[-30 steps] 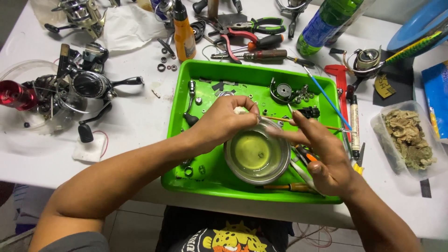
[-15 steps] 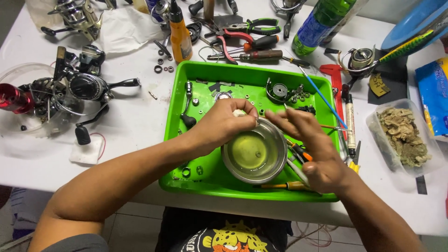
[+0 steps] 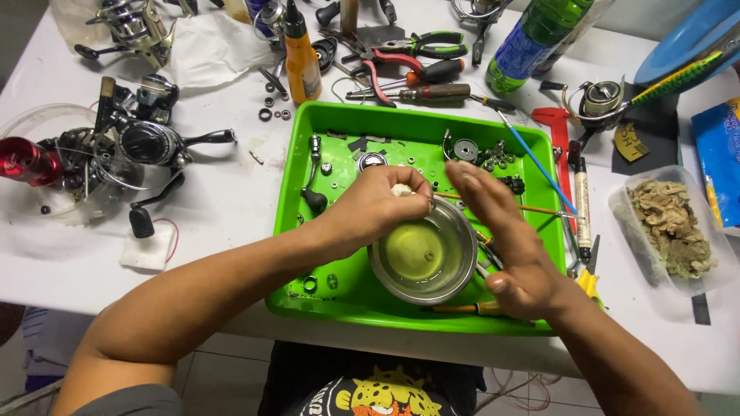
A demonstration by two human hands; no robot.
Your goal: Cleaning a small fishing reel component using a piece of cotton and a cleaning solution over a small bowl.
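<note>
Left hand (image 3: 378,204) curled over near rim of steel bowl (image 3: 424,254), fingertips pinching small whitish piece (image 3: 401,189). Right hand (image 3: 505,235) open, fingers spread flat, hovering over bowl's right edge. Bowl holds yellowish liquid, sits in green tray (image 3: 347,296) among small metal parts. Orange bottle (image 3: 301,58), pliers (image 3: 416,46), screwdriver (image 3: 412,92) beyond tray on white bench (image 3: 208,223). Fishing reels (image 3: 146,142) at left.

Green plastic bottle with blue label (image 3: 532,38) at far edge of surface, orange squeeze bottle with dark nozzle (image 3: 301,58) just behind green tray, blue printed packet (image 3: 721,158) at right edge, clear tub of tan scraps (image 3: 669,227) beside it
</note>
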